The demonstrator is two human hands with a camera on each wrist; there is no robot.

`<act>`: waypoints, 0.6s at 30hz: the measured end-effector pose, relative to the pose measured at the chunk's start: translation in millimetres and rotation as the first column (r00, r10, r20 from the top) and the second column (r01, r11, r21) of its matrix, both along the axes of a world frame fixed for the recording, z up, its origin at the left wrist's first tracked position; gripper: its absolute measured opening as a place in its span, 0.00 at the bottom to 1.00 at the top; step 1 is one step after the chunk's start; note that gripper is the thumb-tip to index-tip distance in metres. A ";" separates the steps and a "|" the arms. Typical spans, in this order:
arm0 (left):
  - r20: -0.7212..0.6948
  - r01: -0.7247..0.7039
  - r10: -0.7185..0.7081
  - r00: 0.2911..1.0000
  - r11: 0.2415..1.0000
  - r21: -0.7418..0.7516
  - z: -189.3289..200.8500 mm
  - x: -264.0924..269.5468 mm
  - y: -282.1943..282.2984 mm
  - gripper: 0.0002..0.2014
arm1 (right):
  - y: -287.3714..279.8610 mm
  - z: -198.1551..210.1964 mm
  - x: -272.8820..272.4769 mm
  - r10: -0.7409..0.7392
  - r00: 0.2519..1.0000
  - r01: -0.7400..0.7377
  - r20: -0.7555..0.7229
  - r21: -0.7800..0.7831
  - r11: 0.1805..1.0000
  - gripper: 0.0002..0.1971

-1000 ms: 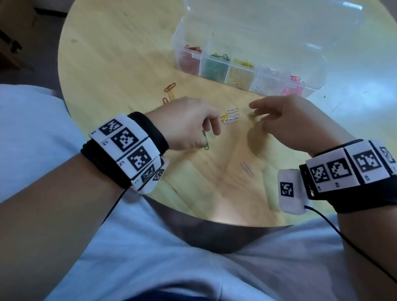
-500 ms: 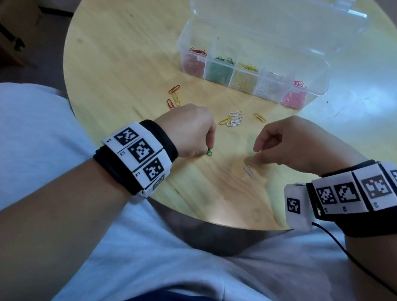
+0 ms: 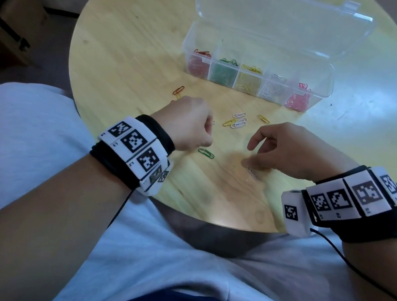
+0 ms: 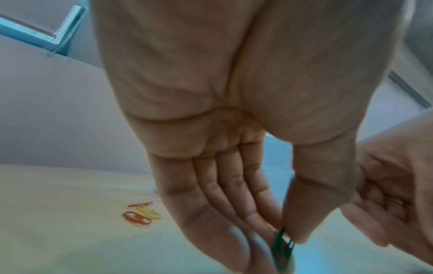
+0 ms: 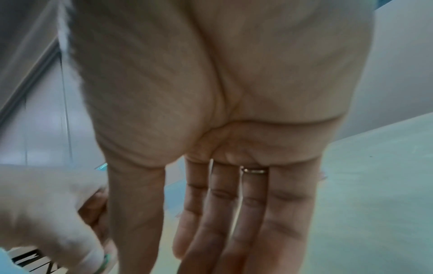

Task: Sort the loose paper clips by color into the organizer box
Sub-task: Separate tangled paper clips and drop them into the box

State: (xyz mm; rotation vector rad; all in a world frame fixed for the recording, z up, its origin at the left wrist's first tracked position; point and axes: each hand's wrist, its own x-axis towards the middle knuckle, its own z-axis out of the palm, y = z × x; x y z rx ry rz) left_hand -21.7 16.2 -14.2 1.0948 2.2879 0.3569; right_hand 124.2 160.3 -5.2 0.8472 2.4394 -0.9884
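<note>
On the round wooden table [image 3: 128, 64] stands a clear organizer box [image 3: 323, 91] with its lid open; its compartments hold red, green, yellow, white and pink clips. My left hand [image 3: 191, 123] pinches a green paper clip [image 3: 206, 153] between thumb and fingertips, low at the table; the left wrist view shows the green paper clip [image 4: 282, 242] on edge there. My right hand [image 3: 289, 150] reaches down with relaxed fingers, its thumb touching the table beside a pale clip [image 3: 252, 174]. It holds nothing.
Loose clips lie between my hands and the box: a red one [image 3: 178, 90], white ones [image 3: 239, 120] and yellow ones [image 3: 228, 123] [image 3: 263, 119]. The near table edge [image 3: 220, 223] is close to both wrists.
My right hand has drawn back from the white clips toward the near edge and come down at the pale clip. My left hand has lowered the green clip to the table.
</note>
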 end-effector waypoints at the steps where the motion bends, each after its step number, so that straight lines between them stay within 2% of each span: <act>1: 0.023 -0.023 0.023 0.999 1.000 0.014 2.6 -4.8 -0.9 0.05 | -2.5 -0.2 -1.4 0.010 1.000 -0.010 -0.017 -0.004 1.000 0.12; 5: 0.060 -0.174 0.169 0.984 0.979 0.102 17.9 -29.8 -8.5 0.07 | -21.0 -1.3 -11.4 0.113 0.992 -0.113 -0.062 0.011 0.994 0.11; 9: 0.067 -0.302 0.297 0.953 0.949 0.093 26.6 -47.8 -19.6 0.16 | -42.7 -5.7 -25.4 0.257 0.963 -0.249 -0.076 0.098 0.963 0.12; 12: 0.109 -0.338 0.328 0.938 0.937 0.092 28.0 -49.9 -23.7 0.16 | -55.2 -10.0 -36.1 0.292 0.956 -0.280 -0.041 0.180 0.943 0.14; 15: 0.116 -0.340 0.330 0.937 0.937 0.077 29.9 -44.9 -24.0 0.16 | -64.0 -16.2 -43.6 0.296 0.955 -0.280 -0.005 0.310 0.909 0.07; 18: 0.140 -0.336 0.322 0.936 0.937 0.094 29.5 -41.8 -22.9 0.17 | -68.8 -15.8 -46.2 0.279 0.960 -0.265 0.027 0.405 0.875 0.06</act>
